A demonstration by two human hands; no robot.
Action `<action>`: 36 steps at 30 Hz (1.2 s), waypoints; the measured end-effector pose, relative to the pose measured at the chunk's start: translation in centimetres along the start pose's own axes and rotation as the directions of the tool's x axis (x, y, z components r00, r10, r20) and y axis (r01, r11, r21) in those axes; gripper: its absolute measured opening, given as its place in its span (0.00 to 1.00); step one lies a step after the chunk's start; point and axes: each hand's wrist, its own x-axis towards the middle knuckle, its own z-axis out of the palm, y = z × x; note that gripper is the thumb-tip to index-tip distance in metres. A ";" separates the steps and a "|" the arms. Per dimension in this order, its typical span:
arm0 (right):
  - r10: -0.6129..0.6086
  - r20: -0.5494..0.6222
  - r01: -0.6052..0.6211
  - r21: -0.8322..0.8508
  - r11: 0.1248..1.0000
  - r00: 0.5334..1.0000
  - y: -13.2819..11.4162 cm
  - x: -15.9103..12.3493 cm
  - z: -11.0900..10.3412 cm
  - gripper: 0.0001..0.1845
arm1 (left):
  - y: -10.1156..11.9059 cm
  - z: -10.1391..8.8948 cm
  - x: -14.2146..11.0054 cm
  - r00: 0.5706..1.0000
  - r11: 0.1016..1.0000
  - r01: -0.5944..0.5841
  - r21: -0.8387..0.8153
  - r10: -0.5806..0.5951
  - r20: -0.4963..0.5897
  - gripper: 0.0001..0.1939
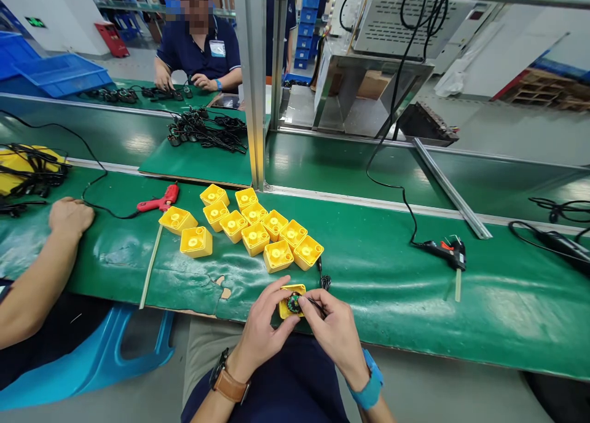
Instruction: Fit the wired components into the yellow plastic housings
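Brown-strapped watch (230,384), blue wristband (367,380), navy shirt (295,380)

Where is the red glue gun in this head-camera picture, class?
In the head view, the red glue gun lies on the green bench mat, just left of the cluster of yellow plastic boxes, with a pale glue stick below it.

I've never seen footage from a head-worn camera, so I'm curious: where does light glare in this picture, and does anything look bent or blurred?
In the head view, pale glare streaks cross the green workbench mat; the wide lens seems to bow the bench's long edges; the yellow square plastic housing between the person's left hand and right hand looks fairly sharp, without obvious motion blur.
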 end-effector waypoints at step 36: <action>0.126 -0.073 -0.126 -0.001 0.992 0.989 1.0 0.7 1.8 0.21 | -0.4 -1.1 0.6 0.951 0.868 -0.308 0.389 0.289 0.110 0.12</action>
